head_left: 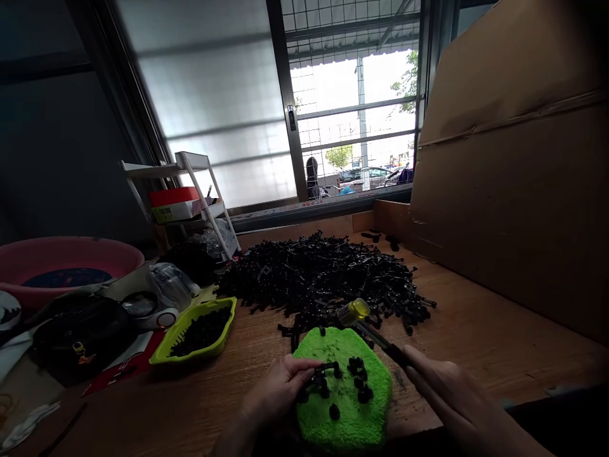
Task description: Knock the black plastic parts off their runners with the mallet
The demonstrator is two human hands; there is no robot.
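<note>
1. Wood-grain tabletop [476,320] spreads across the foreground, bare along its right side.
2. Nearest, a lime-green, roughly six-sided fuzzy pad [342,435] lies at the table's front edge, with several stubby black pieces [364,393] scattered on it.
3. Left hand [278,387]: thumb and forefinger narrowed in a pinch on a slim black part [328,366] over the pad's left half; the other fingers are partly hidden.
4. Right hand [445,381]: fingers closed around the dark handle of a mallet [378,339], its translucent yellow head near the pad's far edge.
5. Left of the pad, well apart, a yellow-green plastic basket [228,327] holds more small black pieces.
6. Beyond, a large heap of black plastic parts [314,273] covers the middle of the table.
7. Farther out, a pink basin [128,257] and a white rack [195,158] stand left; a cardboard sheet [504,171] leans right.
8. Behind everything, a sliding window [223,108] has a frosted pane and, beside it, wire mesh.
</note>
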